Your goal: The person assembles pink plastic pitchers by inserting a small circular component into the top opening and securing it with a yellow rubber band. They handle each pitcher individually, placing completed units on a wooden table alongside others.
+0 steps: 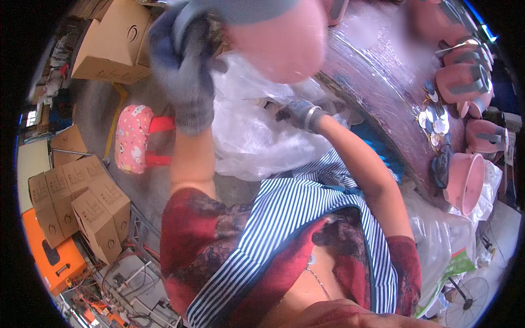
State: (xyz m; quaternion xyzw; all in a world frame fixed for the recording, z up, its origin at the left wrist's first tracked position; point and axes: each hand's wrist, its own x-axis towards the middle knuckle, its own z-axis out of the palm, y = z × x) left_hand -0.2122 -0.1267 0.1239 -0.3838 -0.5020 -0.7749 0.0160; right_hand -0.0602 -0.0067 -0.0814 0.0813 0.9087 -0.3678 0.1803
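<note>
My left hand (188, 71), in a grey and dark blue glove, is raised at the top, its fingers closed around the grey part of a pink and grey plastic vessel (276, 46). The vessel is blurred by motion and cut off by the upper edge. My right hand (303, 115), also gloved, is closed at the clear plastic bags (246, 134) heaped in front of my striped apron; its fingertips are partly hidden in the film. The vessel hangs just above the bags.
A film-covered table (377, 71) curves along the right. On it stand several pink and grey vessels (462, 82), round silvery discs (435, 120) and a pink basin (464, 183). To the left are a pink patterned stool (134, 139), cardboard boxes (101, 210) and an open carton (115, 44).
</note>
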